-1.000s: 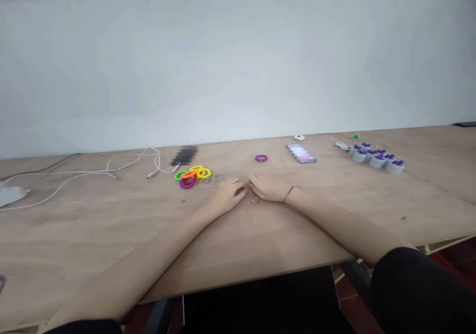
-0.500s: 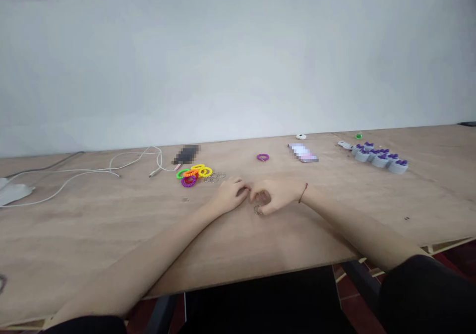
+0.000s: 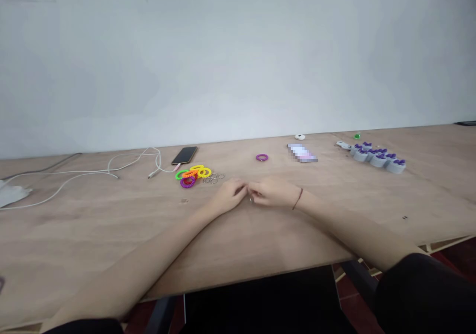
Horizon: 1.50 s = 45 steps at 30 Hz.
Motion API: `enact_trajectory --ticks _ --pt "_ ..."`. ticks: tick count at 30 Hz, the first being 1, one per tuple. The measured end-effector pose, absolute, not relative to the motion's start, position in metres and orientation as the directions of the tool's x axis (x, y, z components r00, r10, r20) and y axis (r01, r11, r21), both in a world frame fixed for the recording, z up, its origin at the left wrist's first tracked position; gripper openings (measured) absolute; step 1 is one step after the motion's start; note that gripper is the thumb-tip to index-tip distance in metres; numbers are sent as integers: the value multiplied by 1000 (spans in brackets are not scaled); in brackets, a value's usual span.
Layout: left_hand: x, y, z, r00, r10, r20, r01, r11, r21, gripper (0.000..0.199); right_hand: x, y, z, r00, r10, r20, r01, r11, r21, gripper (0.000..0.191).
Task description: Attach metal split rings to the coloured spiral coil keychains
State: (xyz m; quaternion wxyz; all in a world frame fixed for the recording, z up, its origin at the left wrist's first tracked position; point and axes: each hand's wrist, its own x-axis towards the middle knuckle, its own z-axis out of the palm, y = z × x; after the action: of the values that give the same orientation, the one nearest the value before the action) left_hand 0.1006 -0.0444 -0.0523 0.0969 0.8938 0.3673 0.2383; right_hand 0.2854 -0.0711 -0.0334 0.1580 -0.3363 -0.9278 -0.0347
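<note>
At the middle of the wooden table, my left hand point(image 3: 230, 195) and my right hand point(image 3: 266, 192) meet at the fingertips. The right fingers are pinched on a small metal ring point(image 3: 251, 200), whose edge shows below them. My left fingers are closed too, but what they hold is hidden. Left of my hands lies a pile of coiled bands, among them a purple one point(image 3: 188, 182) and a yellow one point(image 3: 205, 172). Several metal rings point(image 3: 213, 180) lie beside the pile. A single purple coil point(image 3: 262, 158) rests beyond my hands.
A dark phone point(image 3: 185, 156) with a cable plugged in and white cables point(image 3: 92, 170) lie on the left. Another phone point(image 3: 303, 153), a white case point(image 3: 299, 137) and several grey pieces with purple tops point(image 3: 378, 160) are at the right. The wooden table point(image 3: 260, 244) ends near my body.
My right hand has shifted slightly left and up. Its fingers have drawn together, lifting the metal ring from the table toward my left fingertips.
</note>
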Motion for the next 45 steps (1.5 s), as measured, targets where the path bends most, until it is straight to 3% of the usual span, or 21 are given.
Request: enact_trajectory --ticks 4,8,11,14,16,19,25,28,30,37,45 --pt "103 -52 -46 536 784 312 560 -607 564 39 290 -63 -33 -604 648 465 702 708 -74 18" --pt "106 -55 -44 489 812 320 481 -556 678 38 291 -60 -37 -576 628 523 682 722 -116 18" --pt "107 -55 -45 483 818 312 428 -531 731 34 290 -57 -42 -539 627 563 610 751 -252 16" --pt "107 -54 -46 460 833 309 399 -504 766 32 289 -55 -44 -470 676 567 488 735 -471 15" --pt "106 -54 -47 443 834 328 386 -508 770 32 287 -55 -43 -410 717 563 408 697 -590 18" --pt "106 -55 -48 410 825 390 396 -546 738 31 285 -55 -43 -318 769 555 362 639 -678 20" --pt "105 -56 -48 384 739 554 510 -670 539 26 281 -57 -44 -285 843 457 317 532 -785 20" --pt "105 -58 -47 411 694 591 536 -708 459 24 278 -61 -42 -283 857 430 295 504 -812 22" --pt "105 -59 -47 402 699 591 527 -705 475 23 277 -63 -41 -269 860 434 287 502 -816 22" --pt "107 -51 -53 318 877 360 231 -439 868 40 277 -63 -43 -297 796 527 295 602 -742 20" --pt "107 -44 -57 234 906 353 131 -389 912 33 276 -68 -45 -397 708 585 342 705 -621 20"
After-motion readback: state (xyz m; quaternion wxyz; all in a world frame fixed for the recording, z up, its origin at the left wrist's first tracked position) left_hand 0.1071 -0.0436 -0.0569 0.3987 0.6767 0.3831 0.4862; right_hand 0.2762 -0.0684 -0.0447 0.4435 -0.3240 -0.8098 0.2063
